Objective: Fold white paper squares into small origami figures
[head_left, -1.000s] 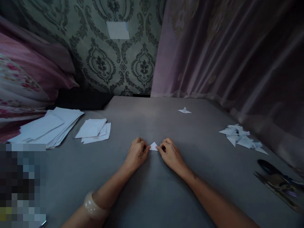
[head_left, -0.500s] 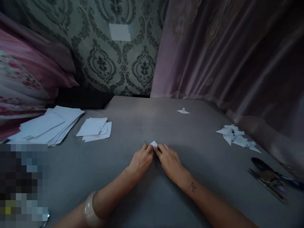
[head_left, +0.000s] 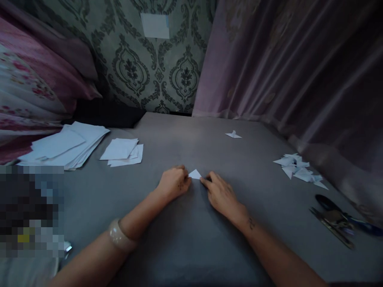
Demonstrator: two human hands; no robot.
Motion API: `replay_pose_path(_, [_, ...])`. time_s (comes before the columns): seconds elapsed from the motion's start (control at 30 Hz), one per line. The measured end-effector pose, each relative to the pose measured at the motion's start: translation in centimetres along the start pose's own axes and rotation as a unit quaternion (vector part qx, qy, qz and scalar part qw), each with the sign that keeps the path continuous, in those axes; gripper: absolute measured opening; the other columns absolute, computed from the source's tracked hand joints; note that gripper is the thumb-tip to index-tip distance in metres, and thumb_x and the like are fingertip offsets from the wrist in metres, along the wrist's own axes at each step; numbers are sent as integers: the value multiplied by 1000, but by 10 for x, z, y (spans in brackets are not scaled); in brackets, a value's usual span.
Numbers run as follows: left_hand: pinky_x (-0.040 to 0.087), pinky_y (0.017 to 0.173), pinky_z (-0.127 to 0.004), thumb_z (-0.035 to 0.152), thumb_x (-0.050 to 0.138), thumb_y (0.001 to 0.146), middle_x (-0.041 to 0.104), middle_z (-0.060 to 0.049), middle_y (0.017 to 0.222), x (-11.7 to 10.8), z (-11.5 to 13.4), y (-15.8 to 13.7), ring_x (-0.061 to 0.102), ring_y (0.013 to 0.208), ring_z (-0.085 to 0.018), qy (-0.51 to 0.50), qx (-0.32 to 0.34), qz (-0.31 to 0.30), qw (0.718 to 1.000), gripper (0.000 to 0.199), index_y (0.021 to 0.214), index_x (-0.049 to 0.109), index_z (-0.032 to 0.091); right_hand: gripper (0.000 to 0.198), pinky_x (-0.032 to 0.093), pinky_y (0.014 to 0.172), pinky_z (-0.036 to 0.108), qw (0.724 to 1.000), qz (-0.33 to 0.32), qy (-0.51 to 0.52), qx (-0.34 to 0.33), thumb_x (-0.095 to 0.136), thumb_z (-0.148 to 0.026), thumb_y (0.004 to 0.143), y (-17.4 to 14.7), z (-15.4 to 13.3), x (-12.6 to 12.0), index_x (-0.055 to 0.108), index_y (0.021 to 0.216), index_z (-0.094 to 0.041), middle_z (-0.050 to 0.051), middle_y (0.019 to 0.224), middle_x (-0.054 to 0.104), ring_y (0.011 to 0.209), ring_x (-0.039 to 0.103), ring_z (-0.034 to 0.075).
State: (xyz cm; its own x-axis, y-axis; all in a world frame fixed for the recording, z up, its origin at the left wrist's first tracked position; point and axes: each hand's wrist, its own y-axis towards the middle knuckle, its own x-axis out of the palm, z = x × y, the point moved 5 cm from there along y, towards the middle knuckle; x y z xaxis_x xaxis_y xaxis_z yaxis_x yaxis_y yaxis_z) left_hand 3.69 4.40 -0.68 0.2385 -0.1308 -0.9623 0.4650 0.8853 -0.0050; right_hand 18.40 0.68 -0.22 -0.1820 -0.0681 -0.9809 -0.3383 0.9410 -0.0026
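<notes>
A small folded piece of white paper (head_left: 195, 174) lies on the grey table cover between my two hands, its triangular peak pointing away from me. My left hand (head_left: 175, 183) is closed at the paper's left corner, the fingers curled and the thumb mostly hidden. At the right corner, my right hand (head_left: 223, 197) has its index finger and thumb pinched on the edge, with the other fingers bent. Farther back stands a single folded paper bird (head_left: 233, 135). A pile of similar folded white paper shapes (head_left: 299, 169) lies to the right.
On the left are a stack of large white sheets (head_left: 58, 147) and a smaller stack of paper squares (head_left: 119, 150). Dark-handled tools, seemingly scissors (head_left: 330, 204), rest at the right. A black cloth (head_left: 107, 114) lies at the back left. Curtains border the right side.
My hands have moved apart, so more of the folded paper shows between them. The whole view has tilted slightly downward in the scene's framing, shifting things upward.
</notes>
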Motion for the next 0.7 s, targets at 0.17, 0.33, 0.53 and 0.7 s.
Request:
replay_pose_path(0.17, [42, 63, -25, 28, 54, 83, 60, -5, 89, 9, -9, 11, 59, 79, -19, -114, 4, 64, 991, 14, 92, 61, 20, 29, 45, 79, 30, 982, 39, 174, 67, 47, -10, 79, 29, 27, 3, 70, 93, -20, 7, 91, 67, 86, 62, 18])
replay_pose_path(0.33, [45, 73, -25, 22, 51, 86, 61, -5, 96, 10, -9, 6, 59, 83, -15, -234, 68, 129, 961, 10, 84, 60, 19, 24, 48, 74, 31, 878, 147, 423, 171, 52, -33, 81, 39, 43, 15, 67, 91, -17, 7, 86, 69, 80, 64, 19])
replay_pose_path(0.53, [47, 82, -26, 15, 47, 87, 63, -6, 99, -6, -9, -1, 61, 92, -15, -266, 123, 211, 933, 15, 92, 60, 19, 36, 46, 67, 27, 766, 57, 622, 152, 68, -41, 69, 29, 21, 18, 65, 97, -19, 4, 84, 67, 78, 61, 16])
replay_pose_path(0.7, [48, 85, -27, 12, 48, 84, 63, -8, 104, -14, 7, -7, 61, 96, -15, -300, 144, 212, 919, 21, 99, 61, 19, 24, 42, 62, 25, 712, 53, 677, 181, 68, -36, 69, 23, 18, 19, 65, 84, -17, 0, 70, 62, 66, 57, 13])
